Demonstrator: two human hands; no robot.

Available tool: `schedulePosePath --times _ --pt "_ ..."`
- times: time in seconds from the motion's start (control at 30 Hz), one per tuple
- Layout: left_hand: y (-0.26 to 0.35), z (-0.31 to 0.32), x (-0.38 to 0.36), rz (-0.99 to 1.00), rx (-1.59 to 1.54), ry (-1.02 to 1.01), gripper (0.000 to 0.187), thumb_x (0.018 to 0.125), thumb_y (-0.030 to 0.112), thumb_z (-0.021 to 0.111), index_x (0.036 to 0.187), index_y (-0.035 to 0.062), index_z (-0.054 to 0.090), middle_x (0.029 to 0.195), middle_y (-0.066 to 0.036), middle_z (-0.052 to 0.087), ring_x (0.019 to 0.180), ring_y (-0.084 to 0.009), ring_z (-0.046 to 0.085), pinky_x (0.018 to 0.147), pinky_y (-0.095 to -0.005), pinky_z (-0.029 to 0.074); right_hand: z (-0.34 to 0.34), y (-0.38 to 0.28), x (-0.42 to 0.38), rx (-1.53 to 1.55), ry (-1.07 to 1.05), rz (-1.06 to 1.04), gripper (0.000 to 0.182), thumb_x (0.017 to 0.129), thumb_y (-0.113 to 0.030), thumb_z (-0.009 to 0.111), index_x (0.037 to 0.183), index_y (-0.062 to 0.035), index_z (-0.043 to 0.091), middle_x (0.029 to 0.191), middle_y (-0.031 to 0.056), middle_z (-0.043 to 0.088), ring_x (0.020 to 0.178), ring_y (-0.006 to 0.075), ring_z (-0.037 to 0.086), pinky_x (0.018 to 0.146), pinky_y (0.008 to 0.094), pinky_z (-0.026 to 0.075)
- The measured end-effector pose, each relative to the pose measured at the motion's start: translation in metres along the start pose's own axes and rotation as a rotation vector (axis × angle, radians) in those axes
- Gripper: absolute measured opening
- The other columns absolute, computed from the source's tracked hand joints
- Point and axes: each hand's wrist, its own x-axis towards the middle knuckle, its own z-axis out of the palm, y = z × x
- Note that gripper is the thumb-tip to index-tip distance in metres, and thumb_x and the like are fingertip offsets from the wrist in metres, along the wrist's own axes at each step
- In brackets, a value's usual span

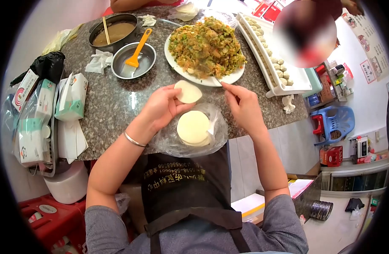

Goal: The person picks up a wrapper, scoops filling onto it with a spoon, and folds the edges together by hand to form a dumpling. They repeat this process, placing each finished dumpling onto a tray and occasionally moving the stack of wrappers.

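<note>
My left hand (pixel 162 106) holds a round dough wrapper (pixel 188 92) by its edge. Below it, a stack of pale wrappers (pixel 193 127) lies on a clear plastic bag (pixel 164 142) at the counter's near edge. My right hand (pixel 244 103) pinches the handle of a thin utensil (pixel 217 80), whose far end is hidden in the chopped filling (pixel 207 46). That filling is heaped on a large white plate (pixel 173 63). To the plate's left sits a metal bowl (pixel 150 63) with an orange brush (pixel 139 48) in it.
A dark pan (pixel 92 38) with chopsticks stands at the back left. Tissue packs (pixel 71 96) sit on the left. A white tray (pixel 262 70) of filled dumplings is at the right, beside crumpled tissue (pixel 288 104). Another person's arm (pixel 128 4) rests at the far edge.
</note>
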Motion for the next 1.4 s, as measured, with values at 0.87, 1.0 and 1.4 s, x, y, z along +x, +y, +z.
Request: schedulePosePath --times 0.87,1.0,1.4 --pt "0.009 0.011 -0.005 0.138 -0.209 -0.064 0.050 0.105 0.031 0.037 0.138 -0.0059 0.038 0.137 -0.019 0.050 0.129 -0.0283 0.049 0.113 -0.0421 0.037 0.006 -0.011 -0.002 0.117 -0.096 0.067 0.029 0.089 -0.003 0.060 0.117 0.0000 0.067 0.075 0.0052 0.066 0.064 0.0077 0.055 0.061 0.0244 0.046" --pt "0.010 0.008 -0.004 0.149 -0.209 -0.091 0.049 0.105 0.031 0.037 0.137 -0.0059 0.039 0.136 -0.019 0.051 0.128 -0.0279 0.049 0.112 -0.0417 0.038 0.009 -0.021 -0.007 0.172 -0.185 0.087 0.028 0.090 -0.004 0.059 0.117 -0.0001 0.067 0.074 0.0039 0.065 0.067 0.0066 0.056 0.062 0.0239 0.047" --pt "0.008 0.009 -0.004 0.139 -0.217 -0.135 0.045 0.104 0.030 0.042 0.137 -0.0005 0.041 0.135 -0.013 0.052 0.124 -0.0239 0.053 0.109 -0.0385 0.042 0.009 -0.012 -0.010 0.208 -0.064 0.134 0.029 0.090 -0.004 0.059 0.117 -0.0027 0.067 0.079 0.0076 0.068 0.066 0.0083 0.056 0.062 0.0253 0.046"
